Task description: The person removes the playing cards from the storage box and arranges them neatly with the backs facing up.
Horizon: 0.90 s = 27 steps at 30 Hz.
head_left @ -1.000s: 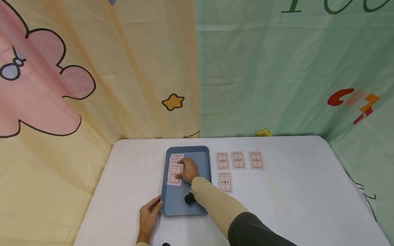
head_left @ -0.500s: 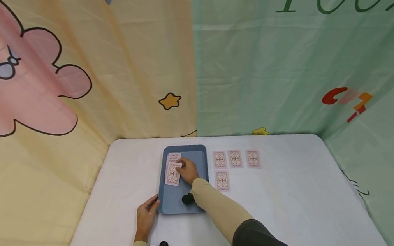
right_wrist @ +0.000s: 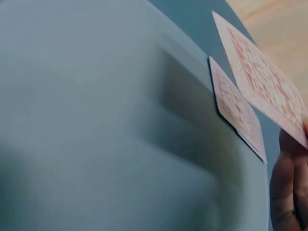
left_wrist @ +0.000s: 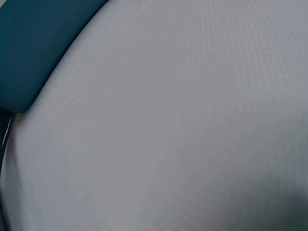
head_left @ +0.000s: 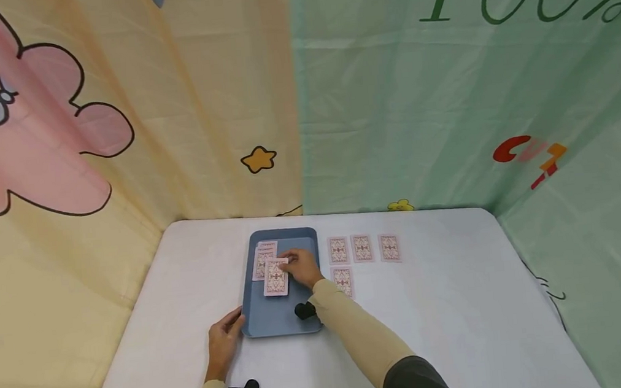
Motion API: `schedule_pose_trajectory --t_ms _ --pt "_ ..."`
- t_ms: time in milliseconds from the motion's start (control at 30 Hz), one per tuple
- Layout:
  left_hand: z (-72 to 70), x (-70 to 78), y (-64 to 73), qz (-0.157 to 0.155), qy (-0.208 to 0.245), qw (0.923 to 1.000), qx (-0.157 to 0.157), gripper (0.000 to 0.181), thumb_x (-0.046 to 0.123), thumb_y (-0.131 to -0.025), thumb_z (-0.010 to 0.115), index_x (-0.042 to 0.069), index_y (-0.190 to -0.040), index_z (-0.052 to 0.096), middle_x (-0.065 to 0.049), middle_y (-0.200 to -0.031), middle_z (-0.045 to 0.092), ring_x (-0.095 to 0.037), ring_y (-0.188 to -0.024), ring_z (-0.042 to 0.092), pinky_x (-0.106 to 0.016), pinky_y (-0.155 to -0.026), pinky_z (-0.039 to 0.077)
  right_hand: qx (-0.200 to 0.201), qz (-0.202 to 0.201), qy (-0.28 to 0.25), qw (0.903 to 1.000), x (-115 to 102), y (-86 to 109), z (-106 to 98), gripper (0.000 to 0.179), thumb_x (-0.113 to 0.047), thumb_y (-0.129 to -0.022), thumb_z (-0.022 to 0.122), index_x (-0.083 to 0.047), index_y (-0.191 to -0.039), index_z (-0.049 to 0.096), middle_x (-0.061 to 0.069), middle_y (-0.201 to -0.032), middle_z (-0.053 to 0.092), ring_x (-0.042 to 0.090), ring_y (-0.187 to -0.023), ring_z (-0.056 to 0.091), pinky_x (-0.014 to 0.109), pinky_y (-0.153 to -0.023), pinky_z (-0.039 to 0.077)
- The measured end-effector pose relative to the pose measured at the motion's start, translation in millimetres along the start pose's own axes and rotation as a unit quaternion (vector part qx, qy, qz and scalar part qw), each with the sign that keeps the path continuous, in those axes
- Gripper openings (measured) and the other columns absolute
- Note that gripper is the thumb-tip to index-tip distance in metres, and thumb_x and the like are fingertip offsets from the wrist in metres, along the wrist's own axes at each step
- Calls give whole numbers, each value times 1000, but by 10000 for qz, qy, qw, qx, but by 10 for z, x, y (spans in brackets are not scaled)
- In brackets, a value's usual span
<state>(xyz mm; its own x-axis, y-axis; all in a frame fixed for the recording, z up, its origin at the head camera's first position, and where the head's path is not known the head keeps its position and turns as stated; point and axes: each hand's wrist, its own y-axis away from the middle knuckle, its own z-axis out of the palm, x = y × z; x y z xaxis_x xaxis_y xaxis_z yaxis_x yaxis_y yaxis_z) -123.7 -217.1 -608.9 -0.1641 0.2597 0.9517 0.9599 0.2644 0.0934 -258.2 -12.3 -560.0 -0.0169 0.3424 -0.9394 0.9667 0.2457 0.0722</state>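
Observation:
With its fingertips my right hand pinches a playing card by its upper right corner, patterned red back up. In the right wrist view the held playing card is tilted and raised above the tray, apart from the overlapping cards lying there. Those face-down cards sit at the upper left of the blue-grey tray. My left hand holds the tray's left rim near its lower corner; the left wrist view shows a tray corner but no fingers.
Right of the tray, three face-down cards form a row: a left card, a middle card and a right card. Another card lies below the left one, partly behind my sleeve. Printed curtains enclose the white table.
My right hand has lifted the top card off the overlapping cards and moved it right, uncovering more of those beneath. The left hand stays at the tray rim. The head view has shifted slightly.

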Motion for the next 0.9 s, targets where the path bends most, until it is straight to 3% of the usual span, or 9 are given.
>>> schedule_pose_trajectory --t_ms 167,367,700,900 --pt "6 11 0 -48 -122 9999 21 33 9 -94 61 -6 -124 62 -23 -122 63 8 -91 55 -5 -78 41 -38 80 -57 9999 9 53 -172 22 -8 -86 72 -4 -108 71 1 -77 61 12 -67 51 26 -60 44" --pt "3 23 9 39 -237 9996 124 33 8 -93 62 -7 -122 62 -24 -119 64 6 -90 56 -4 -76 40 206 54 -308 9993 21 131 -396 22 -7 -84 74 -2 -105 72 1 -75 59 13 -67 50 26 -60 45" --pt "-23 52 19 3 -404 9992 2 34 10 -95 60 -7 -124 61 -23 -123 62 9 -94 53 -2 -79 36 323 84 -473 9983 163 237 -696 24 -6 -84 73 0 -107 71 1 -75 57 12 -69 50 25 -64 47" --pt "-6 55 18 -6 -453 9990 31 33 12 -95 60 -6 -123 62 -22 -122 63 2 -100 56 -1 -80 36 481 115 -513 9975 273 338 -878 24 -6 -86 72 -1 -109 71 5 -76 61 11 -68 52 25 -62 46"
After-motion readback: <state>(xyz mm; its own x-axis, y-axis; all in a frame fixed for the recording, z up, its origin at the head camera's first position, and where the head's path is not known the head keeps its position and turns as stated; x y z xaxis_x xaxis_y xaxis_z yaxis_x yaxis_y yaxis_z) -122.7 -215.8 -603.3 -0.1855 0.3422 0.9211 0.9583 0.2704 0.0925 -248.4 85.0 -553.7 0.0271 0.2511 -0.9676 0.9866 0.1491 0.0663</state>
